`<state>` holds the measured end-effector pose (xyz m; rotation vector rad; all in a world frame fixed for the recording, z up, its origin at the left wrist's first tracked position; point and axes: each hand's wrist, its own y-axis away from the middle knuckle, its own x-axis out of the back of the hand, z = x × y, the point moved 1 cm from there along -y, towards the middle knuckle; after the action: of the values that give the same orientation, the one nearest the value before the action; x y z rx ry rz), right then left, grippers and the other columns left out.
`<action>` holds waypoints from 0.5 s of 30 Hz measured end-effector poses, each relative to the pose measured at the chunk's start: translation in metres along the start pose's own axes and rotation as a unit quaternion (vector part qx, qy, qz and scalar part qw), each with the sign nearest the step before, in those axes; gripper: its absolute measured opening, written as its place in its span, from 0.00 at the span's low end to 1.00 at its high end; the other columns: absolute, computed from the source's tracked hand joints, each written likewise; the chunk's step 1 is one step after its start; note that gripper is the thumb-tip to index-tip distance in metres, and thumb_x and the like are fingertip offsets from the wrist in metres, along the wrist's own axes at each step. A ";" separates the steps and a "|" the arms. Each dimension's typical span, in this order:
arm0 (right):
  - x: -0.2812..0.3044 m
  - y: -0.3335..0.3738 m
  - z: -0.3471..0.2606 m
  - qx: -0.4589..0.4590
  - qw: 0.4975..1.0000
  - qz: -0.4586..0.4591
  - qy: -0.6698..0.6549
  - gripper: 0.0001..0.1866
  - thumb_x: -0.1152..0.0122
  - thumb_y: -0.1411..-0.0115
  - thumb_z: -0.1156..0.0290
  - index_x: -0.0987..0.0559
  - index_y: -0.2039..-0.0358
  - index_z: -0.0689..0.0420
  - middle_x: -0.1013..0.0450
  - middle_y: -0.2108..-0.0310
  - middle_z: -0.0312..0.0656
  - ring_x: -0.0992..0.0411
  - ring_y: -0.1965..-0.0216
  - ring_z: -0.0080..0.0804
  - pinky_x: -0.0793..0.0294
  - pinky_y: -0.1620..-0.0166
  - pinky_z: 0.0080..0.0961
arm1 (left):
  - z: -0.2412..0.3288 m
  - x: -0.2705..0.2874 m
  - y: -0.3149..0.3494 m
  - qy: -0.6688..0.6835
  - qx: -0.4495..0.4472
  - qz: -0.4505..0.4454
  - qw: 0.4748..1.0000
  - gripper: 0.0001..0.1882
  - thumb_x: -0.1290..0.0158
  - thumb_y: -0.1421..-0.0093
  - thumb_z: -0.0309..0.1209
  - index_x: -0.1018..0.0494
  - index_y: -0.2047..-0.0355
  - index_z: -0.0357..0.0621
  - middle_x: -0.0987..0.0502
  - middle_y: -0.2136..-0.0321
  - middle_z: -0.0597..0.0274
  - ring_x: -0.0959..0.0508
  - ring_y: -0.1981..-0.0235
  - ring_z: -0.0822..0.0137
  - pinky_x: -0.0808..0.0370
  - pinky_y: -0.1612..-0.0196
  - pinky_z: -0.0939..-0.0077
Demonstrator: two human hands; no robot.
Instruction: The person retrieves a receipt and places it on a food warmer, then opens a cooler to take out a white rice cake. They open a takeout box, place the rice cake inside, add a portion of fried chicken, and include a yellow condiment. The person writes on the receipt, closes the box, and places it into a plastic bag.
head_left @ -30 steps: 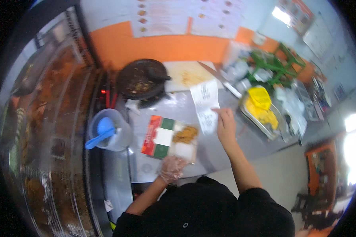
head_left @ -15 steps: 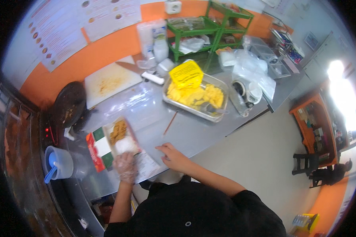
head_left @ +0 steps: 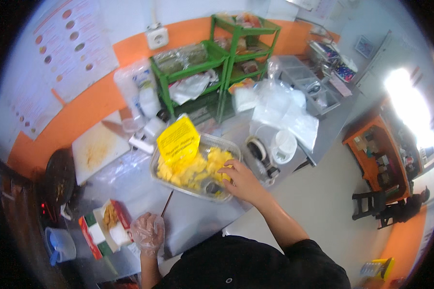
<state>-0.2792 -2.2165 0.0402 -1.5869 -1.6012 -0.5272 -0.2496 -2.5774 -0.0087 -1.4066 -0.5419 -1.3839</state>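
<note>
My bare right hand (head_left: 241, 180) reaches over the near right rim of a metal tray (head_left: 161, 182) with its fingers bent and apart, holding nothing. Yellow, crumbly food (head_left: 190, 171) fills the tray. Below my fingertips sits a small dark-grey cup-like item (head_left: 212, 187), partly sunk in the food. A yellow printed packet (head_left: 179, 140) lies on the tray's far left part. My left hand (head_left: 148, 234), in a clear plastic glove, is beside an opened red, white and green food box (head_left: 94, 235). Its fingers are loosely bent, with nothing seen in them. The box holds brown fried food (head_left: 110, 216) and white rice (head_left: 120, 235).
A thin brown stick (head_left: 167, 203) lies between box and tray. Left are a cutting board (head_left: 99, 149), a dark pan (head_left: 59, 178) and a tub with a blue scoop (head_left: 61, 245). Green racks (head_left: 197, 72) stand behind; plastic bags (head_left: 284, 111) and a white round container (head_left: 283, 146) lie right.
My right hand has moved from the table's front edge to the tray. My left hand has come off the rice to the box's right side. The view has shifted to the right.
</note>
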 end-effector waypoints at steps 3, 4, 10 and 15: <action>0.054 -0.025 0.033 -0.002 0.999 0.020 -0.026 0.14 0.42 0.45 0.73 0.23 0.57 0.55 0.35 0.52 0.48 0.34 0.49 0.45 0.34 0.46 0.34 | 0.015 0.000 -0.045 0.026 -0.003 0.019 0.999 0.21 0.43 0.55 0.28 0.29 0.57 0.49 0.26 0.58 0.57 0.27 0.55 0.54 0.35 0.51 0.55; 0.077 -0.034 0.045 0.000 0.999 0.028 -0.043 0.13 0.42 0.45 0.75 0.23 0.58 0.55 0.35 0.52 0.48 0.34 0.49 0.44 0.34 0.46 0.33 | 0.017 0.000 -0.057 0.036 -0.001 0.024 0.999 0.22 0.43 0.55 0.28 0.29 0.57 0.50 0.26 0.58 0.57 0.27 0.55 0.54 0.35 0.51 0.55; 0.217 -0.132 0.133 0.062 0.982 0.175 0.028 0.11 0.46 0.45 0.79 0.22 0.62 0.54 0.31 0.60 0.40 0.30 0.57 0.34 0.29 0.62 0.24 | 0.035 -0.002 -0.086 -0.006 0.070 0.043 0.997 0.22 0.45 0.55 0.26 0.29 0.56 0.49 0.27 0.57 0.53 0.28 0.53 0.52 0.36 0.49 0.52; 0.302 -0.287 0.208 0.121 0.942 0.307 0.059 0.09 0.46 0.44 0.76 0.21 0.63 0.56 0.25 0.63 0.47 0.26 0.59 0.43 0.27 0.55 0.34 | 0.085 -0.016 -0.057 -0.083 0.196 0.070 0.975 0.22 0.46 0.55 0.25 0.29 0.56 0.47 0.28 0.56 0.50 0.29 0.51 0.48 0.36 0.49 0.53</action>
<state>-0.5732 -1.9031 0.2184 -1.7112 -0.9579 -0.0800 -0.2656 -2.4776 0.0144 -1.2152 -0.7636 -0.9874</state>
